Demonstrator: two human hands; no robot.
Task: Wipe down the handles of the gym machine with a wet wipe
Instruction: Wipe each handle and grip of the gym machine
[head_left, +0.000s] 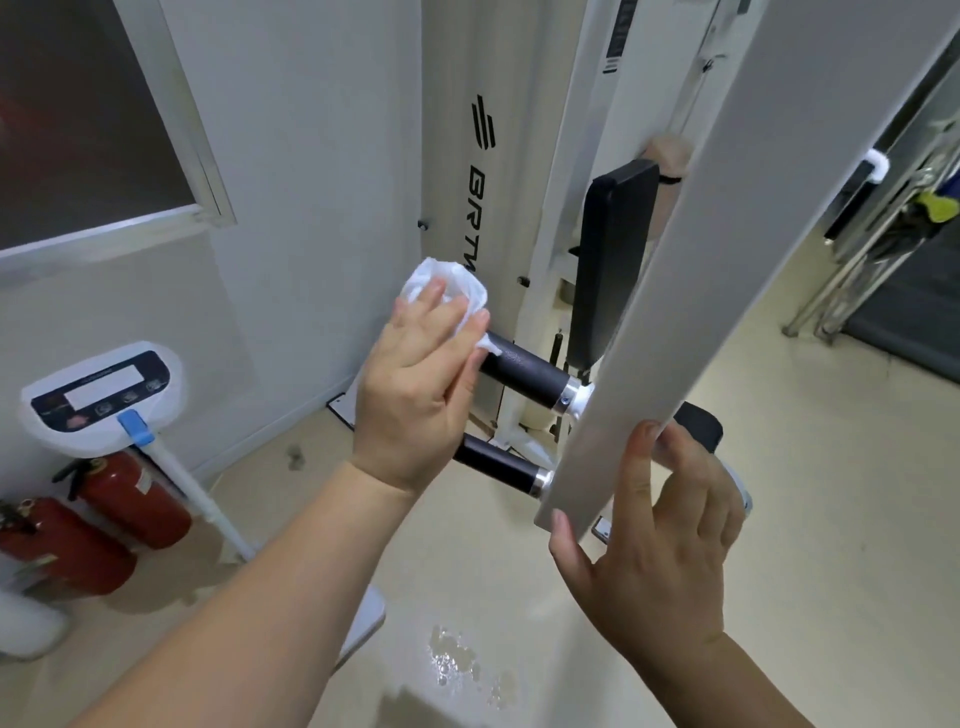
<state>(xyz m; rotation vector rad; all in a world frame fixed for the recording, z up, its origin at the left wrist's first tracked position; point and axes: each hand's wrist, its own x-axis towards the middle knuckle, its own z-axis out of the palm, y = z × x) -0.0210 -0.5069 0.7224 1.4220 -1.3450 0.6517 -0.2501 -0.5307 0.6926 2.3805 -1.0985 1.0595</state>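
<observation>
Two black handles stick out leftward from a white machine arm (670, 291). My left hand (415, 384) holds a crumpled white wet wipe (447, 283) and wraps it around the free end of the upper handle (524, 371). The lower handle (493, 465) runs below my left wrist, its outer end hidden by the hand. My right hand (660, 535) grips the lower edge of the white machine arm, thumb on the front face, fingers behind it.
A white machine column (483, 197) with black lettering and a black pad (613, 260) stand behind the handles. A white scale on a pole (104, 395) and two red fire extinguishers (130, 499) sit at the left. Metal frames (872, 260) stand at the right.
</observation>
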